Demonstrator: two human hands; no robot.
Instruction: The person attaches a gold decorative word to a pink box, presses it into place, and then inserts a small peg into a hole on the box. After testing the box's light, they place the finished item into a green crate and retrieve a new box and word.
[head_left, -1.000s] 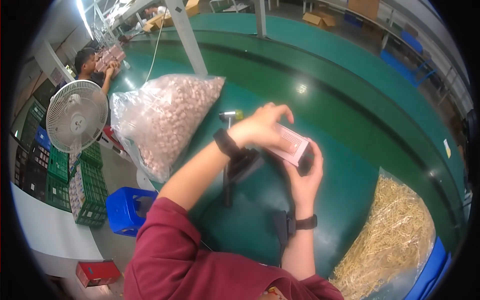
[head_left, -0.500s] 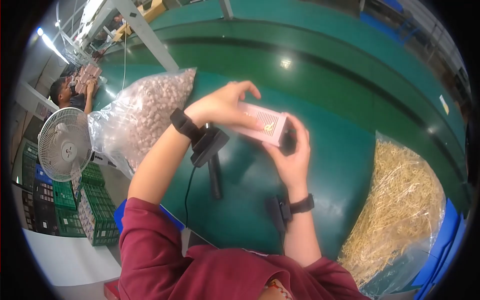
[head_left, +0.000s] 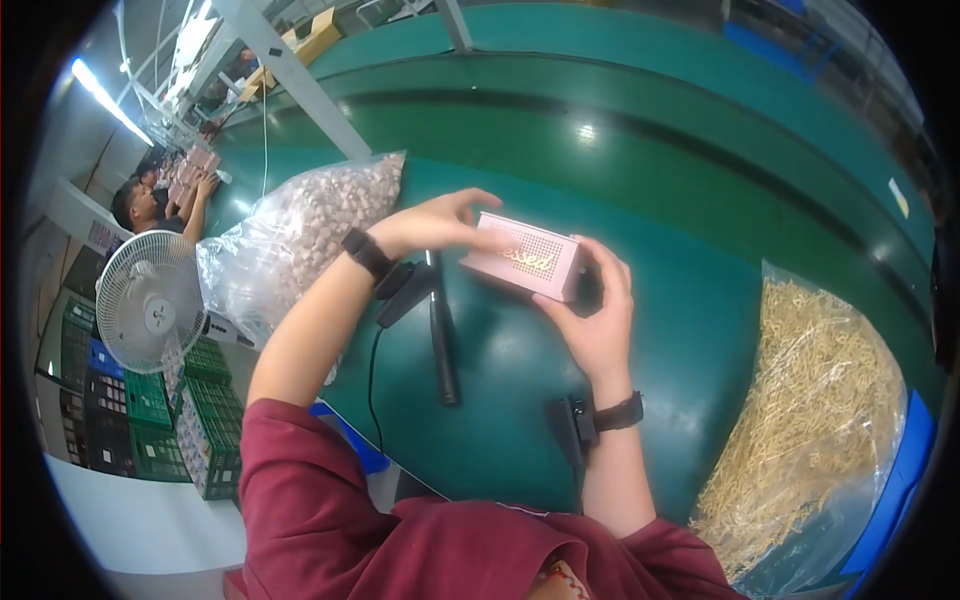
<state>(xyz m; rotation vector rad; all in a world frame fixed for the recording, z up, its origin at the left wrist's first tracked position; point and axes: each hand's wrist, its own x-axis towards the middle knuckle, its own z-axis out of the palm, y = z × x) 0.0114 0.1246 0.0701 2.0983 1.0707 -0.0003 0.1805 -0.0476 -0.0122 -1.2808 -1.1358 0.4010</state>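
Observation:
A pale pink box (head_left: 530,262) with a perforated face and gold lettering is held tilted above the green table. My right hand (head_left: 598,315) clasps its right end, thumb at the lower edge and fingers round the far corner. At the other end is my left hand (head_left: 445,222), its thumb side against the perforated face and one finger bent above the upper edge. The left fingertips are slightly blurred. Beneath my left wrist, a black rod-shaped handle (head_left: 443,345) lies on the table; its upper end is partly hidden.
A clear bag of pinkish small pieces (head_left: 335,215) lies left. To the right is a bag of gold-coloured small pieces (head_left: 800,420). A white fan (head_left: 155,305) and green crates (head_left: 205,440) stand left. Another person (head_left: 150,205) works farther along the table (head_left: 660,250).
The box has turned so more of its perforated face and gold lettering shows. My left thumb has slid toward the box's left end. The whole view has shifted slightly.

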